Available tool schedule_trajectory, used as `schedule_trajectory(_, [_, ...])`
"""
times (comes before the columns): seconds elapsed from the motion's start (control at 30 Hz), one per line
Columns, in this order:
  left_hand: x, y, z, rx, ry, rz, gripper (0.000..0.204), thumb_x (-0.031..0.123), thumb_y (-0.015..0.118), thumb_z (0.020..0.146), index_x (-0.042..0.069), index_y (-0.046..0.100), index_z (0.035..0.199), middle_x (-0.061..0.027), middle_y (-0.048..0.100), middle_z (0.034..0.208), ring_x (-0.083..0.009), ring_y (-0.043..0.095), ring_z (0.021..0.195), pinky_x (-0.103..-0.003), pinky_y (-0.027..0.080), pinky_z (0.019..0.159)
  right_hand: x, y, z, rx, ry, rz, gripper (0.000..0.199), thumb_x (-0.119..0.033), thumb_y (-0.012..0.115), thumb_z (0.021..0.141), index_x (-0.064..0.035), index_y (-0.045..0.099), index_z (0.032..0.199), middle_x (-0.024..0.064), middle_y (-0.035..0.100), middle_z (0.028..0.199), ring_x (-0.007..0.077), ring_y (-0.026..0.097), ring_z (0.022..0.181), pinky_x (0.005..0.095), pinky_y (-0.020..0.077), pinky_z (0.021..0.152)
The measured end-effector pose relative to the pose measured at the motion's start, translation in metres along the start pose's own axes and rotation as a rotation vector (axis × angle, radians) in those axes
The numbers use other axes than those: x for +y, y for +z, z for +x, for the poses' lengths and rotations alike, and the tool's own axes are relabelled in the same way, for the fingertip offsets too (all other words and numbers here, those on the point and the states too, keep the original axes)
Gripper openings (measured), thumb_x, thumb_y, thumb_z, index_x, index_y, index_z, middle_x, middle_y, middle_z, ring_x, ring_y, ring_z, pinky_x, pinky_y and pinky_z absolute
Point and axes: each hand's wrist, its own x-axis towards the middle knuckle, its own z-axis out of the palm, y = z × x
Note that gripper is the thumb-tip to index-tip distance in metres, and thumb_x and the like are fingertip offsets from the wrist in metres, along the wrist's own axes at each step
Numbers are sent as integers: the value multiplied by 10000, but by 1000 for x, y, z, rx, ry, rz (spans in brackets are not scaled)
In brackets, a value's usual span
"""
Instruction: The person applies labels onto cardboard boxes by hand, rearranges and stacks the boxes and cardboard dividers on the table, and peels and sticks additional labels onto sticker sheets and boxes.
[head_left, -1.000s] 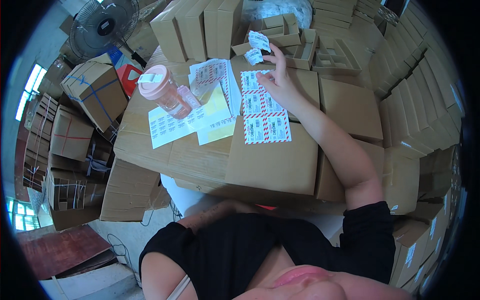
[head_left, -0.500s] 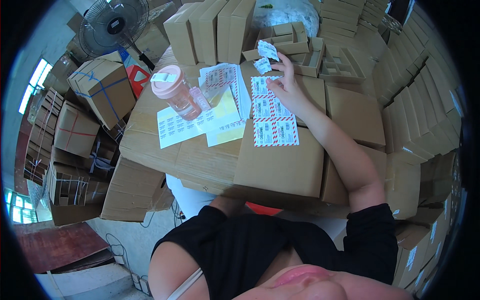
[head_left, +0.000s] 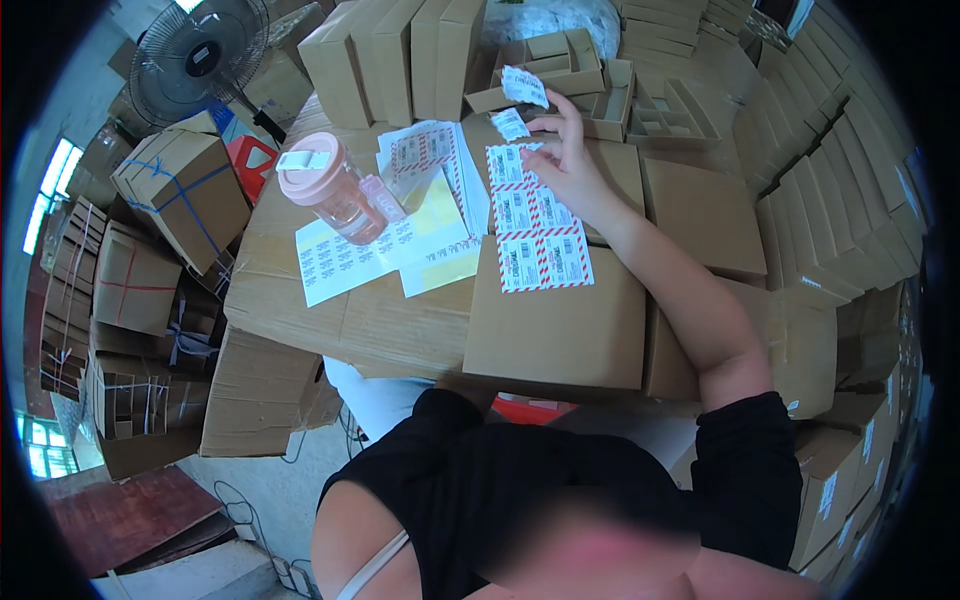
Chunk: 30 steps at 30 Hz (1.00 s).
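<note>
My right hand (head_left: 562, 165) reaches over the far part of a sheet of red-and-white-bordered labels (head_left: 540, 258). Its fingers are spread, with the thumb over the sheet's top row. Two crumpled label pieces, an upper one (head_left: 524, 87) and a lower one (head_left: 509, 124), are at the fingertips; whether they stick to the fingers or only touch them I cannot tell. The sheet lies across the tops of cardboard boxes (head_left: 560, 335). My left arm drops below the table's near edge, and that hand is hidden.
Left of the sheet, a pink-lidded clear cup (head_left: 345, 205) stands on printed papers (head_left: 335, 262). Upright flat boxes (head_left: 385, 65) and divided cardboard trays (head_left: 670, 115) line the far side. A fan (head_left: 200, 55) stands far left; stacked cartons (head_left: 840, 190) rise on the right.
The whole view has shifted slightly, so the table's things appear further left. My right hand keeps nearly the same place over the label sheet, fingers still spread by the crumpled pieces.
</note>
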Motion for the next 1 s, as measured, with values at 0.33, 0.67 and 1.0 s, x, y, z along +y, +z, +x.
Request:
schedule_trajectory(0.33, [7,7,-71,-151,38,23,479,316,509,1024,37,446,1408,-136,597,1286,-236,528,1217,-368,372,1061,-1,-8,4,177,-183,-268,645,33,642,842,-83,377,1418,34,537,870,129,508,716,277,466,695])
schedule_trajectory(0.67, [12,-167,-95,-833,-50,-953,455,338,446,1048,-37,599,1255,-187,633,1258,-253,622,1120,-342,477,965,1,-17,0,133,-26,-81,562,51,603,855,-131,480,1373,19,527,848,132,482,740,277,451,703])
schedule_trajectory(1.0, [-3,-153,28,158,-465,199,616,569,671,843,-9,661,1058,-196,683,999,-335,668,928,-420,526,792,-11,-2,0,59,-57,-271,617,36,548,863,-161,399,1429,66,509,969,156,529,742,306,471,697])
